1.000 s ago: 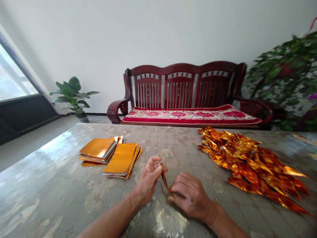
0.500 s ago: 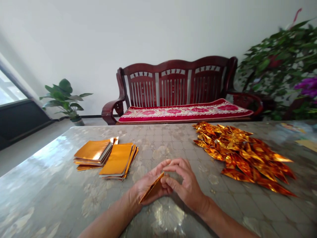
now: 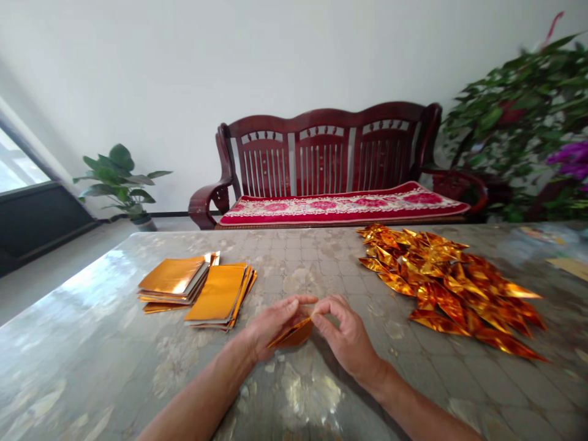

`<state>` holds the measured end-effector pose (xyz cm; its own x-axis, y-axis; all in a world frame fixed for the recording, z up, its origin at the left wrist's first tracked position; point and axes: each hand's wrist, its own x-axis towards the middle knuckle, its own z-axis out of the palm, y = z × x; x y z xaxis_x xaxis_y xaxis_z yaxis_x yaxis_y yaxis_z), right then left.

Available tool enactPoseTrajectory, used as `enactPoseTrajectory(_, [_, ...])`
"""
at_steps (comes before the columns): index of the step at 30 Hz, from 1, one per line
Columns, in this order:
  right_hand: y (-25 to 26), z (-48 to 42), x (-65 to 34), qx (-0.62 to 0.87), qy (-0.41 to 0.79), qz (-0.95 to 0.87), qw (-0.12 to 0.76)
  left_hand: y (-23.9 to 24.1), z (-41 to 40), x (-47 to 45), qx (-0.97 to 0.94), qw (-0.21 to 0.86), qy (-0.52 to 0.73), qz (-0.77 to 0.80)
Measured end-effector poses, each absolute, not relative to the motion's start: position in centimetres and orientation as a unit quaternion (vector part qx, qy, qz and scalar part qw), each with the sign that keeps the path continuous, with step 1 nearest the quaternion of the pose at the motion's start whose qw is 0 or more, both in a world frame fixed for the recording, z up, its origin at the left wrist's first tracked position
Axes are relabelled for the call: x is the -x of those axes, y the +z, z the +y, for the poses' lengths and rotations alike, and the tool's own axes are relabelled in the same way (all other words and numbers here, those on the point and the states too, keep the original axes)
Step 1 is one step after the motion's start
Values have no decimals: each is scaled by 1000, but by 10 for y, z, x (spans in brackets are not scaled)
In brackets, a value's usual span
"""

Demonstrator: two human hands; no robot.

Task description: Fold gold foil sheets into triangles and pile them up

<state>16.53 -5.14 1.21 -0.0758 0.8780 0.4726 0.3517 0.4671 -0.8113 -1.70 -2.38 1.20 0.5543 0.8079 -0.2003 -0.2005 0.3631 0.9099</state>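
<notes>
A folded piece of gold foil paper [image 3: 296,335] is between my hands, above the near middle of the table. My left hand [image 3: 278,321] holds its left part, with the fingers behind it. At its right tip, my right hand [image 3: 340,331] pinches the paper between thumb and forefinger. Two stacks of flat gold foil paper, one left [image 3: 172,277] and one nearer [image 3: 218,294], lie to the left of my hands. On the right spreads a heap of folded, pointed gold foil pieces [image 3: 441,282].
The table [image 3: 114,367] has a glossy floral cover. Clear plastic and a tan piece [image 3: 569,267] lie at its right edge. Beyond it stands a dark red wooden bench [image 3: 321,165] with a patterned cushion, with potted plants [image 3: 117,177] on either side.
The folded paper has tilted flatter and its right tip has shifted slightly right. My right thumb and forefinger have closed on that tip, and my left hand has turned over it.
</notes>
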Motion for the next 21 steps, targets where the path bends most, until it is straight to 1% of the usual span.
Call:
enactPoseTrajectory(1, [9, -49, -167, 464, 256, -677, 511, 17, -23, 21, -511, 694, 343, 373])
enactPoseTrajectory(2, [7, -47, -169, 477, 255, -669, 510, 21, -23, 23, -579, 609, 356, 409])
enactPoseTrajectory(5, [3, -43, -172, 501, 254, -653, 508, 31, -32, 24, -757, 329, 319, 465])
enactPoseTrajectory(6, [2, -43, -172, 505, 255, -649, 509, 32, -35, 22, -784, 260, 308, 472])
enactPoseTrajectory(7, [2, -42, -172, 509, 256, -644, 510, 31, -39, 19, -806, 212, 293, 469])
enactPoseTrajectory(9, [3, -42, -172, 514, 260, -634, 515, 26, -43, 12, -824, 159, 277, 468])
enactPoseTrajectory(11, [4, -42, -171, 518, 269, -621, 524, 19, -44, 5, -809, 172, 281, 487])
enactPoseTrajectory(15, [8, -42, -169, 503, 322, -588, 546, 6, -41, -1, -735, 298, 317, 520])
enactPoseTrajectory(18, [8, -41, -166, 493, 382, -563, 543, -5, -41, -3, -686, 376, 340, 522])
enactPoseTrajectory(21, [6, -40, -164, 500, 418, -540, 532, -13, -42, -3, -651, 447, 326, 521])
